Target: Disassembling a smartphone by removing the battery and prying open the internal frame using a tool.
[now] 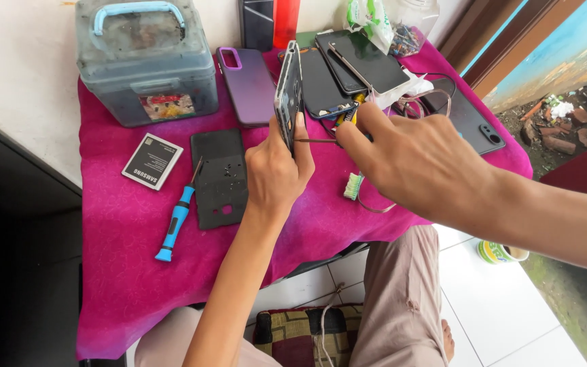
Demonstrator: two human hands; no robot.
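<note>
The left hand (276, 170) is clamped on an opened grey smartphone body (289, 92), stood on edge at desk centre, long axis running six to twelve o'clock. The right hand (416, 160) pinches a thin metal tool (315, 141) against it. The flat black back cover (220, 178) already lies off at nine o'clock; inner work seems unfinished.

Small table draped in magenta cloth (123, 272), white tiled floor (490, 312), pale wall (22, 68), daylight.

Bright, even daylight, prob from the open side at right. Soft shadows under the hands on the pink cloth (123, 224). Mild glare on phone screens (368, 61). Sharp overall; wide-angle stretch at edges.
</note>
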